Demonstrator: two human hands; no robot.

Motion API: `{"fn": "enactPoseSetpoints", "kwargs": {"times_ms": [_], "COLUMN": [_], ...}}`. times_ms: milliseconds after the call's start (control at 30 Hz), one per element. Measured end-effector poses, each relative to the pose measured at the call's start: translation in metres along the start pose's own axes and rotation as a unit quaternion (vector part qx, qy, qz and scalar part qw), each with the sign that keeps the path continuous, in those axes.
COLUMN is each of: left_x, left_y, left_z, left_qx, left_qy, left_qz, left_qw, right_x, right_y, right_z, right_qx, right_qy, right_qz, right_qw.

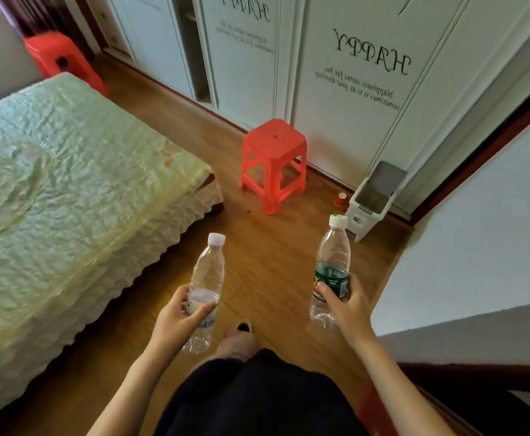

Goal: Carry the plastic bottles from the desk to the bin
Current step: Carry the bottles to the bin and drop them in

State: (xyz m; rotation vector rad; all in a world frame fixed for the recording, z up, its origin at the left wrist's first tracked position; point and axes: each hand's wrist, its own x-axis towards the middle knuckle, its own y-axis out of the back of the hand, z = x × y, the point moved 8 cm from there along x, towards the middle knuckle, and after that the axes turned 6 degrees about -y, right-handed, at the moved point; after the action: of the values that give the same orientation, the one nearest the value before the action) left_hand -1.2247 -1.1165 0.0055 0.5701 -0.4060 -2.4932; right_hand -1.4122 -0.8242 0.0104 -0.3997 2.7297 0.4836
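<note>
Left hand (175,313): fingers and thumb are curled round the lower half of the clear bottle (208,272), over its pale label; the bottle is capped and nearly upright.
Right hand (345,306): wrapped round the green-label bottle (332,256) at the label band; capped and upright.
Bottles' place: both are off the desk, which is out of view, held apart from each other in the air above the wooden floor (266,247).
Bin (364,215): white, its grey lid (383,180) raised, standing ahead and to the right against the wardrobe (351,121), near the wall corner.
Step in hand: by my reading, the carry itself, with the drop not yet made.
Doing it well: keep both grips on the bottles' middles so the thin plastic does not slip, and steer right of the red stool (274,158). Mind the small red cup (340,199) lying just beside the bin. The opening looks narrow, so feed the bottles in one at a time, end first.
Left side: a bed (68,184) with a pale green cover borders the path.
</note>
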Motion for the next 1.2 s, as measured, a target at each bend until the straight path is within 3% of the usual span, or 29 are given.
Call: {"fn": "enactPoseSetpoints", "kwargs": {"times_ms": [200, 567, 900, 1200], "left_x": [0.147, 0.418, 0.525, 0.586], "left_y": [-0.022, -0.119, -0.287, -0.417], "left_z": [0.023, 0.213, 0.285, 0.362], "left_qx": [0.017, 0.096, 0.119, 0.128], "left_qy": [0.007, -0.121, -0.131, -0.105], "left_qz": [-0.044, -0.205, -0.302, -0.308], "left_qw": [0.999, 0.967, 0.937, 0.937], "right_x": [0.121, 0.275, 0.374, 0.523], "right_y": [-0.012, 0.064, 0.156, 0.256], "right_z": [-0.019, -0.079, -0.06, -0.09], "right_qx": [-0.005, 0.029, 0.063, 0.075], "right_qy": [-0.023, -0.098, -0.168, -0.155], "right_qz": [0.036, 0.231, 0.317, 0.277], "right_qw": [0.999, 0.968, 0.931, 0.945]}}
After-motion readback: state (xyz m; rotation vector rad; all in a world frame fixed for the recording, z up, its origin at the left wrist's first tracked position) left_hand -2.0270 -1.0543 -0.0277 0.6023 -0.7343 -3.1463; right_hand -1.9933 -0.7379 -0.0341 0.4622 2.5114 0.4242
